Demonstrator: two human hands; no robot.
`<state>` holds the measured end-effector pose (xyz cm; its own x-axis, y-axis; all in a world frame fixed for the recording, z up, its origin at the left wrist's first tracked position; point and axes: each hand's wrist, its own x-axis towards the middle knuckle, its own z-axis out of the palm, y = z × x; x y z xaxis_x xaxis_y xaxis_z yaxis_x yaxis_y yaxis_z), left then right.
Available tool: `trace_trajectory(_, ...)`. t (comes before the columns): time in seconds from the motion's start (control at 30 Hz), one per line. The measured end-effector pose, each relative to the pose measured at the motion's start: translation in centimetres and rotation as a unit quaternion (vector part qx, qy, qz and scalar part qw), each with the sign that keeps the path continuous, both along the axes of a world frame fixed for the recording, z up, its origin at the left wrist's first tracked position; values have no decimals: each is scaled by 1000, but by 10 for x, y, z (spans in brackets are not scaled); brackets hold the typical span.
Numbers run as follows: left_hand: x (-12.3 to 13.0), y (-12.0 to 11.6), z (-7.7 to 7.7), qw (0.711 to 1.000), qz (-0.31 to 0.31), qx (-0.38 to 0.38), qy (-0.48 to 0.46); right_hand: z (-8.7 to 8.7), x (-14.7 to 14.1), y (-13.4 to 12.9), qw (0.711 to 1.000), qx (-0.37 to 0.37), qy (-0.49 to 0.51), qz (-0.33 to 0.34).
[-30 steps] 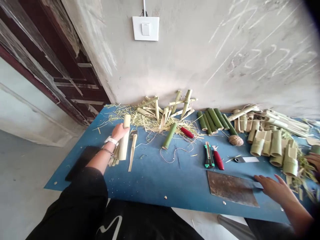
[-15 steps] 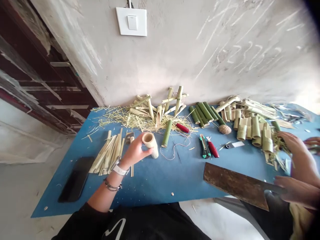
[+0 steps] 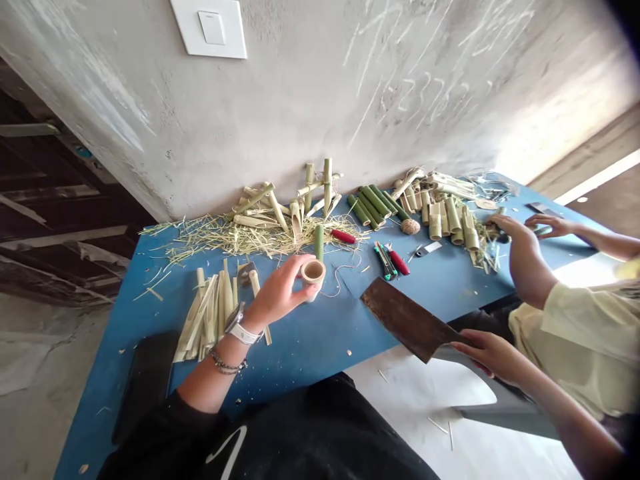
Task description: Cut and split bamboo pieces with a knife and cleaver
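My left hand (image 3: 277, 288) grips a short pale bamboo tube (image 3: 314, 272) with its open end facing me, and its lower part is hidden by my fingers. Just behind the tube stands a green bamboo piece (image 3: 319, 241). Split bamboo strips (image 3: 210, 313) lie in a pile to the left of my wrist. My right hand (image 3: 493, 353) is closed on the handle of a rusty cleaver (image 3: 405, 319), whose broad blade lies over the blue table (image 3: 310, 340) near its front edge.
Loose straw shavings (image 3: 240, 240) and bamboo sticks (image 3: 300, 200) lie against the wall. Green bamboo tubes (image 3: 370, 203), cut bamboo sections (image 3: 445, 220), twine (image 3: 410, 227) and red-handled tools (image 3: 397, 262) sit further right. A co-worker's hands (image 3: 510, 230) work at the far right.
The view has swung, turning the table in frame. My left hand has turned the tube so its open end faces me. The cleaver has moved toward the table's front edge with my right hand on it.
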<state>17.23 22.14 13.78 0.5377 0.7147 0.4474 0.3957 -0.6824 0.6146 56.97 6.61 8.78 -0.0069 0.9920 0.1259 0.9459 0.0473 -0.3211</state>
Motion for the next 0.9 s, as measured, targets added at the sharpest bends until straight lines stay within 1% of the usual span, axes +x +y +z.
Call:
trace_trajectory(0.07, -3, -2, 1, 1000, -2, 0, 0, 6, -16, -4, 992, -117, 30, -42)
trace_trajectory(0.1, -5, -3, 2, 1000, -3, 0, 0, 8, -25, -6, 985, -160, 36, -55)
trace_trajectory(0.17, -7, -6, 3, 1000, -9, 2, 1, 6, -46, -7, 985, -158, 11, -66)
trace_trajectory(0.2, -8, -7, 4, 1000, -12, 3, 2, 2, -56, -5, 986, -157, -5, -59)
trace_trajectory(0.3, -10, -11, 6, 1000, -18, 3, 9, -15, -83, 5, 981, -189, -37, -12)
trace_trajectory(0.4, -11, -13, 8, 1000, -24, -8, 7, -27, -97, 19, 973, -217, -74, 13)
trace_trajectory(0.53, -11, -14, 8, 999, -19, -26, 1, -26, -105, 34, 962, -227, -150, 16)
trace_trajectory(0.6, -10, -14, 7, 1000, -13, -28, 0, -24, -108, 39, 961, -222, -165, 22)
trace_trajectory(0.73, -6, -18, 6, 1000, 7, -28, -9, -30, -112, 49, 975, -185, -122, 33)
trace_trajectory(0.8, -2, -21, 5, 1000, 22, -15, -9, -31, -112, 54, 980, -175, -91, 17)
trace_trajectory(0.87, 1, -25, 4, 999, 44, 2, -10, -23, -111, 60, 986, -155, -62, -8)
trace_trajectory(0.9, 3, -27, 3, 998, 57, 6, -15, -14, -110, 63, 990, -135, -49, -19)
